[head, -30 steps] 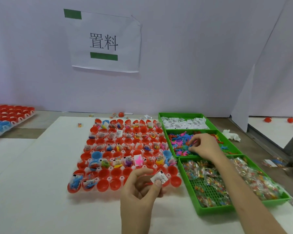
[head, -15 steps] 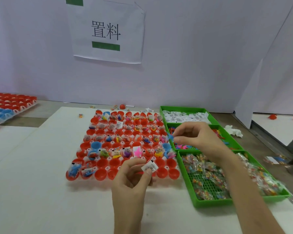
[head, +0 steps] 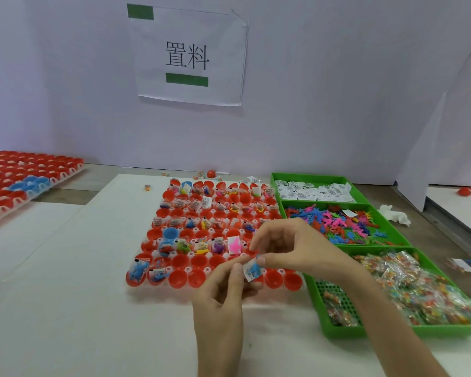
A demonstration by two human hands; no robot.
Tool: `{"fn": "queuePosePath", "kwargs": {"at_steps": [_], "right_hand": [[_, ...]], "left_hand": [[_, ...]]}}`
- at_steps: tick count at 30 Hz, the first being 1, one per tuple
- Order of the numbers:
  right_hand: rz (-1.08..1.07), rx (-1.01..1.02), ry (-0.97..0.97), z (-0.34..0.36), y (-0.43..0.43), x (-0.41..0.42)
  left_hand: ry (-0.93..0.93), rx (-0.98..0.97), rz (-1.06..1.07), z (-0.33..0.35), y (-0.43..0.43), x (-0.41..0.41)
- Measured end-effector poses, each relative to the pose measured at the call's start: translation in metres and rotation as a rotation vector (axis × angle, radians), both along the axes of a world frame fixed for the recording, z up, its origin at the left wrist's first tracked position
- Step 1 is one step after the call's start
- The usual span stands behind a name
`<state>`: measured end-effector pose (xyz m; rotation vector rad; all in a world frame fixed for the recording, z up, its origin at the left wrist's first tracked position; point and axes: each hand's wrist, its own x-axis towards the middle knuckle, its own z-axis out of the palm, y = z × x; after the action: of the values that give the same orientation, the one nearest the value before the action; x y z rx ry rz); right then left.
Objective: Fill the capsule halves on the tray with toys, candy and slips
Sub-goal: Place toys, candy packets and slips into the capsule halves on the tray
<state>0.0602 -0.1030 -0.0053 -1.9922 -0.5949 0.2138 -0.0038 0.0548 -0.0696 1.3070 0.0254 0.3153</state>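
Capsule halves (head: pixel 180 278), red ones mostly with a few blue, sit packed in a white tray (head: pixel 207 269) in the middle of the frame. From where I'm standing, the back rows already have slips and little toys in them. The two nearest rows are mostly bare red cups, apart from a couple of filled ones at the lower-left corner.

Both hands are meeting just above the near right part of the tray. The left hand (head: pixel 220 297) pinches a white paper slip (head: pixel 249 276) between thumb and fingers. The right hand (head: pixel 291 246) has thumb and forefinger closed on what looks like a small blue toy (head: pixel 255 267), held right against the slip. So my read is we're at the pairing-up step, toy and slip being bundled before they go in a cup.

On the right of the frame are three green bins in a line: the slip bin (head: pixel 310 176) furthest back, the toy bin (head: pixel 284 210) in the middle, and the candy bin (head: pixel 314 300) nearest.

Next move, I'd guess, is dropping the pair into one of the empty halves right under the hands. The cups sit touching each other, so the aim has to be tidy. The slip probably needs tucking in so it doesn't stick out. I can't tell if candy is already in hand, so a reach to the candy bin may be needed too.
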Motion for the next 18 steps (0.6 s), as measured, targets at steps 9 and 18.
{"fn": "queuePosePath", "kwargs": {"at_steps": [9, 18], "right_hand": [[-0.034, -0.067, -0.065, -0.006, 0.015, -0.001], [-0.128, -0.032, -0.251, -0.011, 0.049, -0.005]], "left_hand": [[-0.039, -0.008, 0.155, -0.004, 0.002, 0.001], [-0.068, -0.108, 0.380, -0.001, 0.002, -0.001]]}}
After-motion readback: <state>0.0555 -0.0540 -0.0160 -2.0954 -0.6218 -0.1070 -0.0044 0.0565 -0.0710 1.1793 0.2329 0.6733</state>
